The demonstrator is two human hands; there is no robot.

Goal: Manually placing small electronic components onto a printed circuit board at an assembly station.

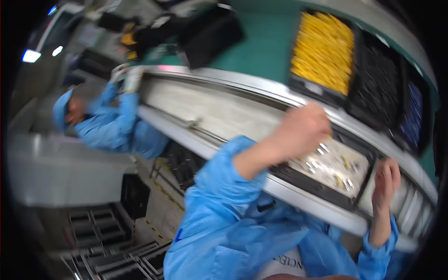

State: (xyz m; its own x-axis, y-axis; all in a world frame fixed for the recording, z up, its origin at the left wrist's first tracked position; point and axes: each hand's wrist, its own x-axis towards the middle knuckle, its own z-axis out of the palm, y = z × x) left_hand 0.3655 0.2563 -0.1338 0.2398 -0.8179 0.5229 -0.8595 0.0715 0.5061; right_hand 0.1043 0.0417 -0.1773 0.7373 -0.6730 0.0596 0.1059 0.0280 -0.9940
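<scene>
Small metal and yellow parts (333, 163) lie scattered on a pale sheet inside a shallow black tray (298, 179), which sits on the grey conveyor-like tabletop (224, 112) directly in front of the person, close enough for both hands to work over it. The left hand (301, 128) hovers at the tray's upper left corner with its fingers curled in toward the palm; motion blur hides whether they pinch a part, so I cannot tell. The right hand (386, 182) rests against the tray's right edge, fingers pressed together and pointing upward, seemingly steadying the tray where it stands. Both arms wear blue smock sleeves (224, 186). Beyond the belt, on the green surface (261, 51), a bin of yellow pieces (324, 49) stands beside a bin of black pieces (378, 77) and one of blue pieces (413, 114), ranged in a row within arm's reach, probably as sorted stock. Farther along the line on the left, a co-worker in a blue smock and cap (109, 123) leans over the same belt.
</scene>
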